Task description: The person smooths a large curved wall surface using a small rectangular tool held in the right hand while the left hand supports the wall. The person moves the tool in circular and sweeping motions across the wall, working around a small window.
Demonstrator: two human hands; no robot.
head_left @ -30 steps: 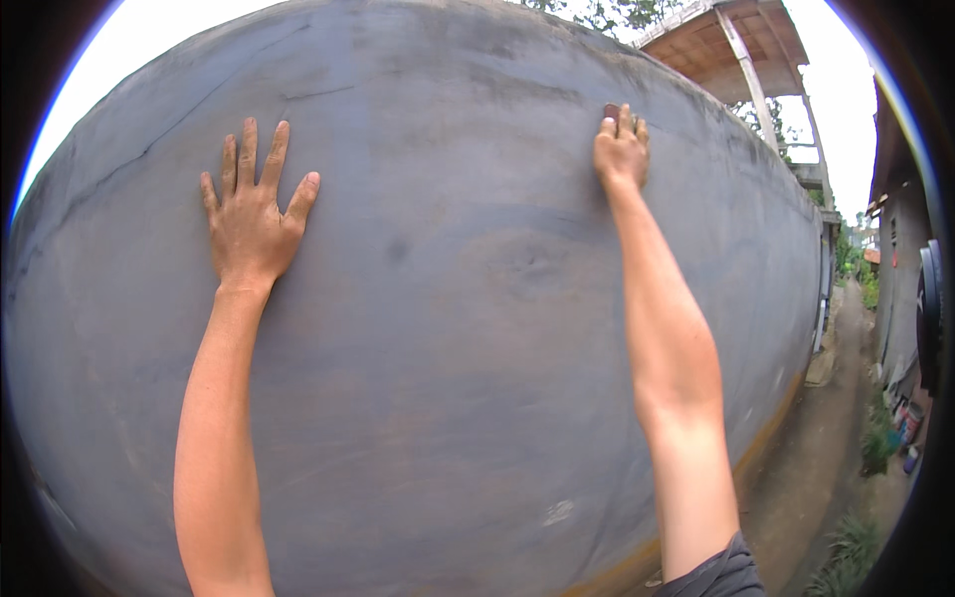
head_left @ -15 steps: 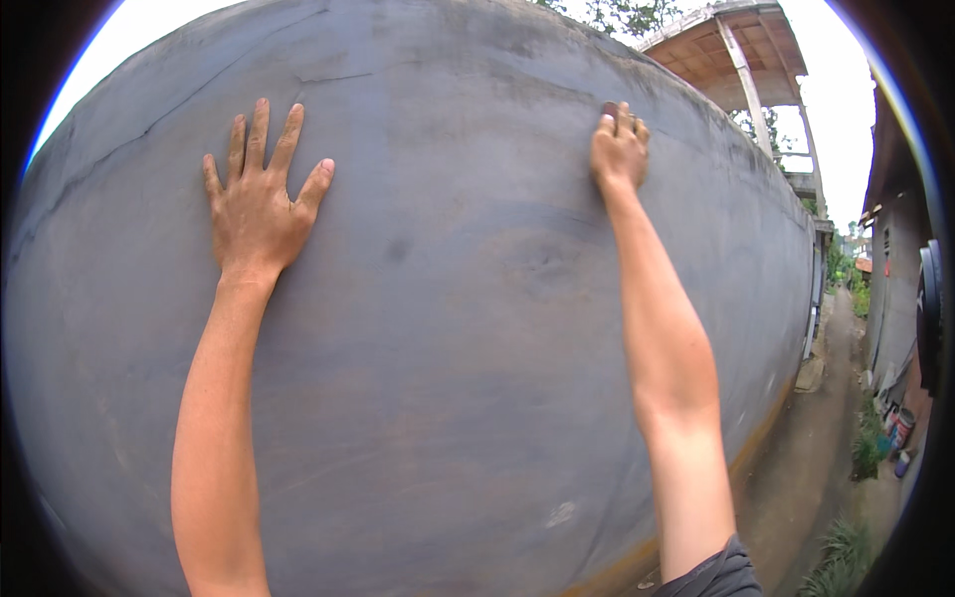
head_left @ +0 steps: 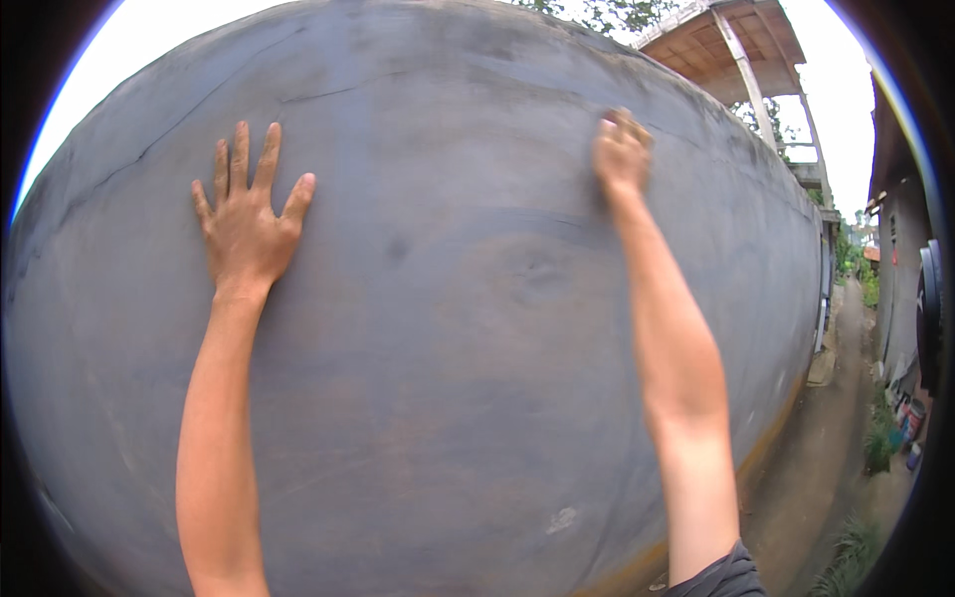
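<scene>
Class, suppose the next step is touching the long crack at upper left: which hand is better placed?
Probably the left hand, spread open against the wall near that crack; the right hand is farther away.

Soft daylight lit the broad grey wall (head_left: pixel 438 348); the white sky (head_left: pixel 842 109) glared, the bare right hand (head_left: pixel 622 161) blurred, and fisheye distortion bowed the wall's outline.

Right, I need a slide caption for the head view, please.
Left hand spread against a cracked grey wall, right hand curled and blurred, a narrow path running off at right.
</scene>
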